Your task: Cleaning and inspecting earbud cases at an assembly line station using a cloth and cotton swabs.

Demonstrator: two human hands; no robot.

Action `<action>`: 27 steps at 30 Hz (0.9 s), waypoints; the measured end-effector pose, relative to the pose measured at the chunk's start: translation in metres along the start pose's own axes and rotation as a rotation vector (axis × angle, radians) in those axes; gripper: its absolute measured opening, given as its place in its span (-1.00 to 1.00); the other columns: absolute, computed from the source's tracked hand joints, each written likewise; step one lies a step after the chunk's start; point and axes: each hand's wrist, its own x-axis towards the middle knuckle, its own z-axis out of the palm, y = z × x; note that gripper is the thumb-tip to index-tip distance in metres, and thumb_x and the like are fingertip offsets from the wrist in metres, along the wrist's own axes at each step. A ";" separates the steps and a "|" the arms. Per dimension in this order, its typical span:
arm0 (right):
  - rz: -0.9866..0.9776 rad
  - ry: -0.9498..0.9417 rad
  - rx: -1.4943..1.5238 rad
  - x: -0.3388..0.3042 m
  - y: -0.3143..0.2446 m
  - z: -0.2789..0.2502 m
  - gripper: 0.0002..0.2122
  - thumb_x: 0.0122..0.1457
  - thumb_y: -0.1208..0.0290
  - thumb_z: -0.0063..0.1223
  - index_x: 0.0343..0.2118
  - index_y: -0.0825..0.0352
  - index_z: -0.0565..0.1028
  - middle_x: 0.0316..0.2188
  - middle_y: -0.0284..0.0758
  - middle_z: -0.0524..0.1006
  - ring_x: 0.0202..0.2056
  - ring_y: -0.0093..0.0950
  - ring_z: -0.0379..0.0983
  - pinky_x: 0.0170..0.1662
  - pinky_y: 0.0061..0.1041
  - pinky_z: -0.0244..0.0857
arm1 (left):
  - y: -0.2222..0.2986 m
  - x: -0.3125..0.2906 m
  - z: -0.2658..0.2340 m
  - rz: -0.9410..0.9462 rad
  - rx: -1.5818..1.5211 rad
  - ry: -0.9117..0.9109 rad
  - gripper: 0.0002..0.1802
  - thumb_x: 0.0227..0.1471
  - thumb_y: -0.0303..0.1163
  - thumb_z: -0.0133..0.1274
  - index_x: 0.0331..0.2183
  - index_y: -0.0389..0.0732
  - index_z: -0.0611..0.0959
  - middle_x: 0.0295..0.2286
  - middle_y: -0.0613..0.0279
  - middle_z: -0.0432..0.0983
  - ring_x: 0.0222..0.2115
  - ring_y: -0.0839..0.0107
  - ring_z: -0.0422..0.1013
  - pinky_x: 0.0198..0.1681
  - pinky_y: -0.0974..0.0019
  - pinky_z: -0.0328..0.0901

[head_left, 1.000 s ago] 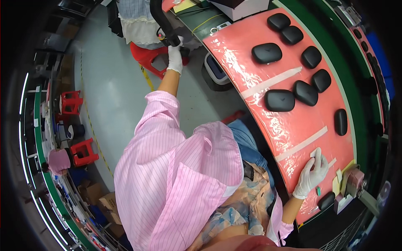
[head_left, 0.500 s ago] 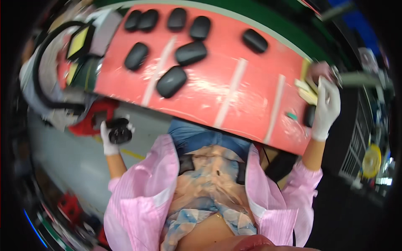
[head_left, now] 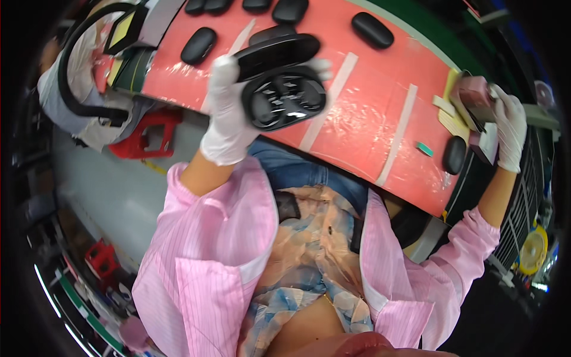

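Observation:
My left hand [head_left: 229, 113], in a white glove, grips an open black earbud case [head_left: 285, 101] above the red-covered table [head_left: 357, 119]. Its lid is tipped back, and glossy dark shapes show in the two hollows inside. My gloved right hand [head_left: 510, 128] reaches past the table's right end. Its bent fingers lie against the edge of a pinkish block [head_left: 476, 92]; what they close on is hard to make out. Near that hand lie a closed black case [head_left: 455, 154], a small green piece [head_left: 424, 149] and yellow paper pads [head_left: 449, 116].
Several closed black cases, one of them [head_left: 372, 30] apart from the others, lie along the table's far side. At the left are a black ring-shaped frame [head_left: 62, 77], a red stool [head_left: 148, 134] and another person's grey clothing [head_left: 74, 77]. A yellow reel [head_left: 533, 249] is at the far right.
My left hand has brought the open case up from the lower left to above the table. My right hand has moved outward to the right. The whole view has shifted somewhat.

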 end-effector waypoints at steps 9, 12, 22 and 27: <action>-0.516 0.169 0.859 -0.038 -0.243 -0.005 -0.65 -0.08 0.72 0.09 -0.16 0.37 0.56 -0.31 -0.28 0.52 -0.26 -0.38 0.43 -0.18 -0.43 0.31 | -0.013 0.006 0.033 -0.018 0.073 0.038 0.08 -0.02 0.46 -0.27 0.01 -0.47 0.43 -0.17 -0.25 0.49 -0.18 0.03 0.51 -0.13 0.13 0.47; -0.693 0.064 0.732 -0.044 -0.252 -0.002 -0.64 -0.16 0.76 0.09 -0.23 0.33 0.57 -0.44 -0.33 0.47 -0.36 -0.37 0.41 -0.29 -0.44 0.29 | -0.014 0.005 0.035 -0.006 0.147 0.047 0.14 -0.07 0.53 -0.29 0.02 -0.46 0.40 -0.18 -0.32 0.48 -0.19 0.00 0.51 -0.13 0.10 0.48; -0.631 0.131 0.709 -0.059 -0.252 0.016 -0.75 -0.20 0.67 0.20 -0.37 0.30 0.58 -0.55 -0.36 0.41 -0.43 -0.37 0.40 -0.37 -0.44 0.24 | -0.029 -0.010 0.032 0.011 -0.099 0.008 -0.12 0.07 0.26 -0.17 0.07 -0.38 0.38 -0.12 -0.10 0.48 -0.13 0.20 0.47 -0.01 0.20 0.38; -0.622 0.246 0.600 -0.052 -0.257 0.029 -0.78 -0.17 0.64 0.24 -0.39 0.27 0.58 -0.56 -0.38 0.41 -0.43 -0.40 0.39 -0.41 -0.47 0.21 | -0.023 -0.014 0.021 -0.093 -0.058 -0.087 -0.21 0.10 0.15 -0.15 0.08 -0.36 0.37 -0.11 -0.09 0.47 -0.10 0.23 0.45 -0.02 0.22 0.38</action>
